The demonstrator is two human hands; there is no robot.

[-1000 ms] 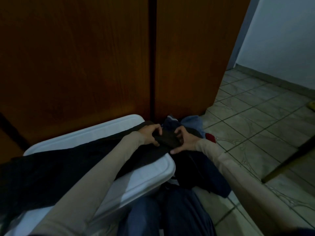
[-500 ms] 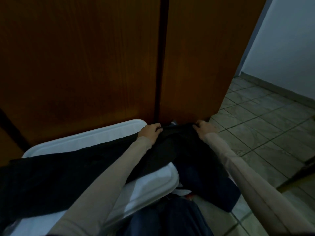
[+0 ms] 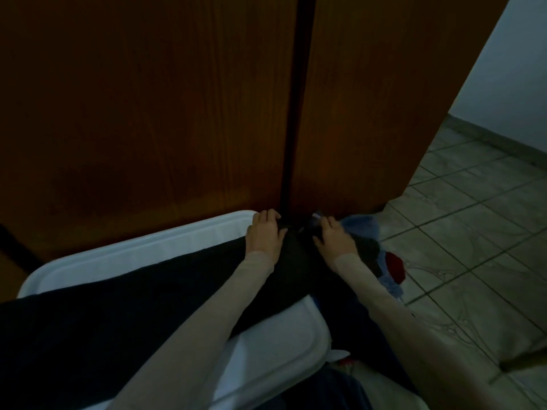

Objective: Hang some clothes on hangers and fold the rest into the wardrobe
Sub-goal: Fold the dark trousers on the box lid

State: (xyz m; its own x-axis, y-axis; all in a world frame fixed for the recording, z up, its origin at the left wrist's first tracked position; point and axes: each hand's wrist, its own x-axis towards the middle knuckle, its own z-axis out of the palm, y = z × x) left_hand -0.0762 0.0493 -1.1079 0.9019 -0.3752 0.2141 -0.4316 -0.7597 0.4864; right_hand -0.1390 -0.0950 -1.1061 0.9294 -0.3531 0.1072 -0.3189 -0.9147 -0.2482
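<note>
Black fabric: a long dark garment (image 3: 124, 329) runs diagonally from the lower left of the frame up to centre, draped across the white lid (image 3: 165, 250) of a plastic container and ending at its far right corner, directly under both hands. Left hand (image 3: 264, 235) sits just left of centre, at the lid's far corner; palm down on the cloth, fingers bent over the garment's far edge, thumb pointing inward along the fabric. Lighting is dim, so whether the fingers actually pinch the cloth or only press on it cannot be told. Right hand (image 3: 334, 236) lies just right of centre, near the left hand with a narrow strip of black cloth between them; fingers extended forward and slightly spread, resting flat on the garment, nothing visibly gripped. Both forearms in pale beige sleeves enter from the bottom of the frame. Just right of the right hand, on the floor, a pile of other clothes (image 3: 367, 232): blue-grey fabric, a dark piece, and a red patch (image 3: 395, 267) below it. Closed brown wooden wardrobe doors (image 3: 148, 113) fill the upper left and centre, with the dark seam between them ending right above the hands. Grey tiled floor (image 3: 473, 232) occupies the right side.
</note>
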